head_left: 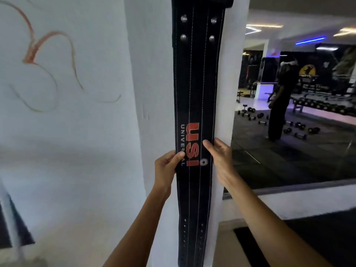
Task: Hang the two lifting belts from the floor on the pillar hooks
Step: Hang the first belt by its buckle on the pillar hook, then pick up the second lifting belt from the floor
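Observation:
A long black lifting belt (196, 97) with white stitching, metal rivets and a red logo hangs straight down the front of the white pillar (154, 74). Its top end runs out of the frame, so the hook is hidden. My left hand (166, 168) pinches the belt's left edge at the logo, thumb on the front. My right hand (219, 157) grips the right edge at the same height, thumb also on the front. Only one belt is in view.
A white wall with orange scribbled lines (48, 60) fills the left. To the right, a large mirror (298, 105) shows a person, dumbbells scattered on a dark floor and a rack. A dark mat (317, 237) lies at the lower right.

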Demonstrator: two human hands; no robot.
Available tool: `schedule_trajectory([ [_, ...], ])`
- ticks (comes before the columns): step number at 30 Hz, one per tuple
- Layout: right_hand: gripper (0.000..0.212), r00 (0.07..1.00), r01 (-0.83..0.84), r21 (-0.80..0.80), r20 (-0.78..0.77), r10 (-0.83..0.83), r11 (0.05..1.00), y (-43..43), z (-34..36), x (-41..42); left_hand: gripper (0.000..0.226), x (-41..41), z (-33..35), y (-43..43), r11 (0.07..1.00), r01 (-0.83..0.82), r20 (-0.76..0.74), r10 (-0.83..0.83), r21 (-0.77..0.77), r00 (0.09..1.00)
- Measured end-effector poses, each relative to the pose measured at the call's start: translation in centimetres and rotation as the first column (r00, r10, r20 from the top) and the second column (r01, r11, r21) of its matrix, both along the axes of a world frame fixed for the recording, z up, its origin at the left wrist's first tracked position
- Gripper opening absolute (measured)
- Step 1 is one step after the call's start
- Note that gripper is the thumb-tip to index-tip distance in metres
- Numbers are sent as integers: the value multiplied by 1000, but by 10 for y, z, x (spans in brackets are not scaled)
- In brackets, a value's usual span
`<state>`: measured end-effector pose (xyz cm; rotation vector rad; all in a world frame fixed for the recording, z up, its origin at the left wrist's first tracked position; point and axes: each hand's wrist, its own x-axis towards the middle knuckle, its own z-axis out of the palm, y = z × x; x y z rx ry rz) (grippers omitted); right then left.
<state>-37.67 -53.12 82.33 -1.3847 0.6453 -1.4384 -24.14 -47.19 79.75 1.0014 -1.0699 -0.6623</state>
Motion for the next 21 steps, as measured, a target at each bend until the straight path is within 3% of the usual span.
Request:
schedule_trajectory([
  [6, 8, 997, 74, 84, -38, -71, 994, 20, -12, 2, 15, -6, -6, 19, 995, -17, -45, 21, 94, 999],
  [10, 51, 976, 215, 353, -112, -187, 910, 45, -84, -8, 34, -4, -63, 64, 956, -89, -42, 105, 280, 994],
  [14, 55, 981, 120, 628, -195, 6, 769, 109, -192, -15, 32, 2, -163, 158, 837, -74, -128, 169, 542, 977],
  [17, 52, 952, 168, 679, -299, 60, 715, 172, -245, 3, 27, 13, -224, 232, 695, -62, -165, 255, 716, 953],
  [21, 52, 842, -13, 789, -323, 432, 615, 254, -285, 56, 14, 43, -273, 325, 556, -85, -157, 372, 827, 915],
])
